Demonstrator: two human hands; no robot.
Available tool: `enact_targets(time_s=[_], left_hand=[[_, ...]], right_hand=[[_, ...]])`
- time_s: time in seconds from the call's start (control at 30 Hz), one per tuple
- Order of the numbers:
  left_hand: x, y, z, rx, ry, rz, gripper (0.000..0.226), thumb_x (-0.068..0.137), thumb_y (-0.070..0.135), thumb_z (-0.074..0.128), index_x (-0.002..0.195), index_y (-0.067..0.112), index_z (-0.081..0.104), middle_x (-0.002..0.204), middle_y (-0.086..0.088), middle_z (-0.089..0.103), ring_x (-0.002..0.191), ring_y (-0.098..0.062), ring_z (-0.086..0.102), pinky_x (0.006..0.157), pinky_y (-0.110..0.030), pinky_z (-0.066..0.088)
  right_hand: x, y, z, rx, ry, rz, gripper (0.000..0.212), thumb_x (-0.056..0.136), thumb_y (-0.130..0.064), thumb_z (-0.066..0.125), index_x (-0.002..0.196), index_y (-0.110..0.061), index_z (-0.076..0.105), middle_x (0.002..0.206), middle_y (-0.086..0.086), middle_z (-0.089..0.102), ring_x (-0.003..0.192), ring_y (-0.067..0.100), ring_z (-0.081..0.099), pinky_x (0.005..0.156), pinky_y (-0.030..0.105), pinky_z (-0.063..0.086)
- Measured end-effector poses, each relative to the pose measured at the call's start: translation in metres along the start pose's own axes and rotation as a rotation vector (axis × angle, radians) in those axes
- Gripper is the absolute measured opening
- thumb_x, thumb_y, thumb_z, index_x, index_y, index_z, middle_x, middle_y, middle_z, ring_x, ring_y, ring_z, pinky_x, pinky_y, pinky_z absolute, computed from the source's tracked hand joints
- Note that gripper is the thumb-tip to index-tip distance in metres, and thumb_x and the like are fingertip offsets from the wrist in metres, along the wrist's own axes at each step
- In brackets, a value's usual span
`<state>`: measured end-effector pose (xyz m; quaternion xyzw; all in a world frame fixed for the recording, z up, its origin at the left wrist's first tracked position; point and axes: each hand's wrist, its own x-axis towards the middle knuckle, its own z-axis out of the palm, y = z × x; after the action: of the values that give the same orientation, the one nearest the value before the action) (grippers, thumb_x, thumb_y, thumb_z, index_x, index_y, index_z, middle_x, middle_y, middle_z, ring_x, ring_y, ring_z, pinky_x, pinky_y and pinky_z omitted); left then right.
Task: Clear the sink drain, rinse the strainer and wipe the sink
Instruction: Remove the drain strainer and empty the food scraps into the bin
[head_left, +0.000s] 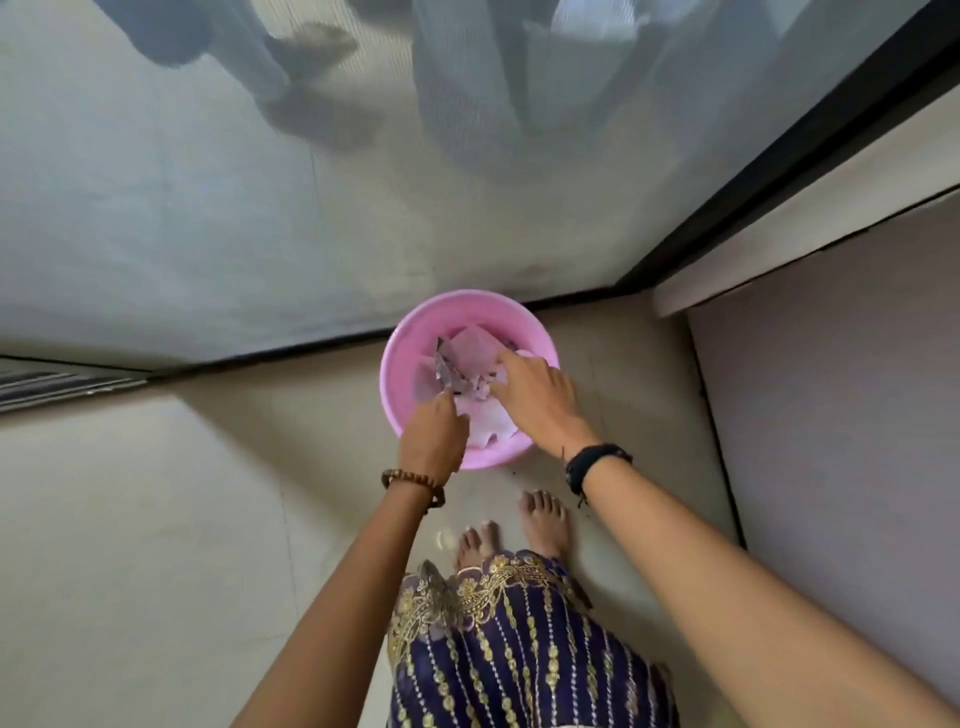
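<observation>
Both hands (434, 434) (540, 397) reach into pink bin (400, 358), grips unclear.

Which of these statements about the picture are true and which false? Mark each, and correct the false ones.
1. The round pink plastic tub stands on the tiled floor. True.
2. Both hands reach into the tub. True: left hand, right hand.
3. The tub holds nothing. False: pale, crumpled scraps lie in it.
4. A beaded bracelet is on the right wrist. False: it is on the left; the right bears a black band.
5. The person wears shoes. False: the feet are bare.
</observation>
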<state>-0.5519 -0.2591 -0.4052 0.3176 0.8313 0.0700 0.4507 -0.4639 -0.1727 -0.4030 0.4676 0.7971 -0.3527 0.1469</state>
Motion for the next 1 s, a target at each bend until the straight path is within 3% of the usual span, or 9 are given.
enact_targets(time_s=[0.13,0.23,0.4,0.5,0.57,0.7,0.83,1.0], left_hand=[[-0.041,0.017,-0.021,0.027,-0.017,0.014,0.045,0.094,0.010,0.041,0.139,0.007,0.034,0.103,-0.022,0.066,0.080,-0.038,0.066,0.073,-0.046,0.056],[-0.067,0.042,-0.049,0.013,-0.011,0.006,0.040,0.095,0.008,0.038,0.135,0.005,0.040,0.105,-0.024,0.066,0.085,-0.040,0.065,0.077,-0.048,0.055],[-0.056,0.062,-0.069,-0.243,0.229,-0.127,0.025,0.091,0.010,0.046,0.091,-0.006,0.065,0.090,-0.028,0.069,0.081,-0.040,0.066,0.076,-0.049,0.055],[-0.038,0.057,-0.068,-0.301,0.271,-0.175,0.012,0.084,0.008,0.059,0.073,0.002,0.062,0.072,-0.019,0.069,0.071,-0.033,0.067,0.076,-0.043,0.057],[-0.037,0.053,-0.064,-0.419,0.269,-0.177,0.022,0.082,0.007,0.063,0.065,0.012,0.051,0.064,-0.012,0.063,0.060,-0.030,0.064,0.068,-0.037,0.058],[-0.085,0.071,-0.061,-0.701,0.037,-0.170,0.022,0.089,0.015,0.057,0.068,0.010,0.052,0.057,-0.007,0.055,0.047,-0.018,0.052,0.039,-0.020,0.045],[-0.181,0.136,-0.083,-0.886,-0.134,-0.174,0.028,0.090,0.014,0.049,0.063,0.016,0.045,0.039,0.009,0.039,0.034,-0.006,0.035,0.037,-0.016,0.030],[-0.317,0.248,-0.136,-1.112,-0.320,0.079,0.039,0.089,0.009,0.044,0.051,0.018,0.051,0.043,0.005,0.035,0.035,-0.005,0.025,0.037,-0.017,0.018]], right_hand=[[-0.045,-0.009,-0.040,0.337,0.025,0.120,0.024,0.095,-0.024,0.043,0.113,-0.016,0.057,0.107,0.009,0.065,0.082,0.031,0.065,0.068,0.035,0.053],[-0.088,-0.020,-0.078,0.592,0.058,0.210,0.018,0.095,-0.024,0.046,0.104,-0.018,0.061,0.094,0.006,0.071,0.074,0.026,0.066,0.068,0.041,0.057],[-0.097,-0.022,-0.090,0.708,0.074,0.237,0.016,0.092,-0.020,0.049,0.090,-0.018,0.065,0.089,0.008,0.072,0.072,0.029,0.067,0.069,0.046,0.058],[-0.086,-0.014,-0.080,0.786,0.062,0.260,0.018,0.091,-0.017,0.049,0.079,-0.023,0.062,0.076,0.001,0.070,0.056,0.019,0.061,0.063,0.040,0.057],[-0.085,-0.007,-0.075,0.835,0.064,0.295,0.020,0.091,-0.015,0.049,0.077,-0.024,0.061,0.072,-0.003,0.068,0.051,0.015,0.058,0.056,0.034,0.054],[-0.115,-0.010,-0.093,1.017,0.066,0.400,0.015,0.088,-0.010,0.050,0.089,-0.013,0.065,0.072,0.001,0.067,0.045,0.011,0.053,0.041,0.019,0.043],[-0.177,-0.038,-0.158,1.255,0.128,0.455,0.015,0.089,-0.009,0.049,0.089,-0.011,0.064,0.064,-0.001,0.060,0.039,0.007,0.045,0.035,0.015,0.037],[-0.287,-0.064,-0.280,1.498,0.284,0.378,0.024,0.091,-0.011,0.045,0.074,-0.018,0.060,0.046,-0.008,0.044,0.031,0.003,0.033,0.034,0.013,0.026]])
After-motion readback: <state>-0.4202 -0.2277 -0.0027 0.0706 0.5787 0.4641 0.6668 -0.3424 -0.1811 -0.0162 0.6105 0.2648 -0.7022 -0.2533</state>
